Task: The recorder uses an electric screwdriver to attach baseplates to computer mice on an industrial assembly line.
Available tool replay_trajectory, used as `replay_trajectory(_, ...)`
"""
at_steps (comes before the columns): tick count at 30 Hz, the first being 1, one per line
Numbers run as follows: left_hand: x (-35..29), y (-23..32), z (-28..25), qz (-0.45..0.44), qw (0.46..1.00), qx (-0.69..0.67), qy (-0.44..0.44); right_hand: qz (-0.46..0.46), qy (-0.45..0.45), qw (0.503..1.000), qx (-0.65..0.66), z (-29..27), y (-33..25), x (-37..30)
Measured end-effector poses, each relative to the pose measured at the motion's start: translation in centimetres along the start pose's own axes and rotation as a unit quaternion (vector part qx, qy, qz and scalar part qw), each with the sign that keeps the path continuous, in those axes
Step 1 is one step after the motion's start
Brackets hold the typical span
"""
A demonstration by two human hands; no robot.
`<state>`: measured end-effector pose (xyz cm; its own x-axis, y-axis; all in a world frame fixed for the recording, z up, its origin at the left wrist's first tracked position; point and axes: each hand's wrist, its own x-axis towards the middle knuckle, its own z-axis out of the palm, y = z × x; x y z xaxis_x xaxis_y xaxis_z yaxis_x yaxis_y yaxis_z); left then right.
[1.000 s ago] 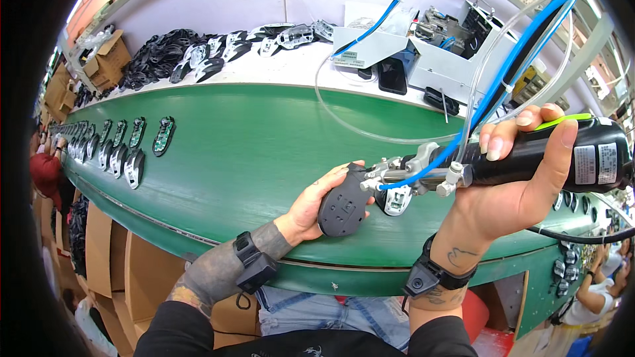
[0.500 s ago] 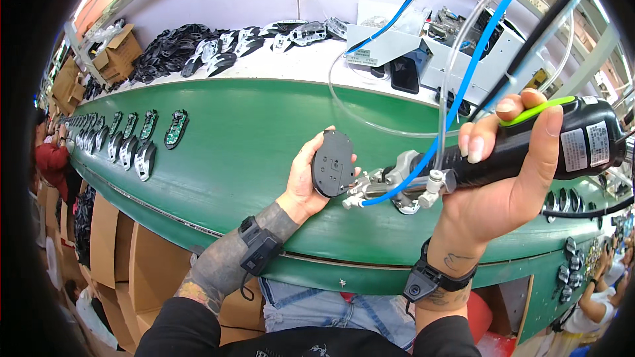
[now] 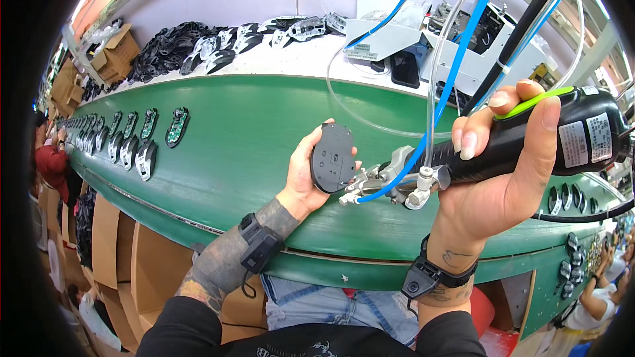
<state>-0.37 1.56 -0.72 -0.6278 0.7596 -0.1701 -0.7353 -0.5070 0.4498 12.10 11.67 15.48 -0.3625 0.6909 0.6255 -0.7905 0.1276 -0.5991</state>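
In my left hand (image 3: 305, 175) is a black computer mouse (image 3: 333, 158), its flat underside turned toward me, fingers wrapped round its edges. My right hand (image 3: 496, 178) grips a black powered screwdriver (image 3: 522, 142) with a lime-green lever along its top. The driver lies nearly level, and its metal nose (image 3: 370, 185) reaches left to the lower right edge of the mouse. Whether the tip touches a screw is too small to tell. A blue air hose (image 3: 456, 73) and a clear tube run up from the nose. Part of another mouse piece shows beneath the driver.
A green conveyor belt (image 3: 251, 139) spans the bench. On its left stand rows of mouse shells and green circuit boards (image 3: 177, 127). Dark shells (image 3: 172, 49) are heaped on the white shelf behind, beside a phone (image 3: 405, 69) and a white screw-feeding machine (image 3: 476, 46). Other people sit at both far ends.
The mouse and the driver have shifted slightly upward together. The hoses have swung a little left. Both hands keep the same hold, and mouse pieces at the right have moved a little.
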Motion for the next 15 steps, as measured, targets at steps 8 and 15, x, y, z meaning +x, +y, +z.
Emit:
replay_trajectory(8, -0.7, -0.5, 1.1, 0.002, 0.999, -0.041, 0.004, 0.012, -0.021, 0.999, 0.027, -0.3, 0.0, 0.1)
replay_trajectory(15, 0.8, -0.4, -1.4, 0.05, 0.993, 0.08, 0.069, 0.008, 0.004, 0.999, 0.037, -0.7, -0.8, 0.5)
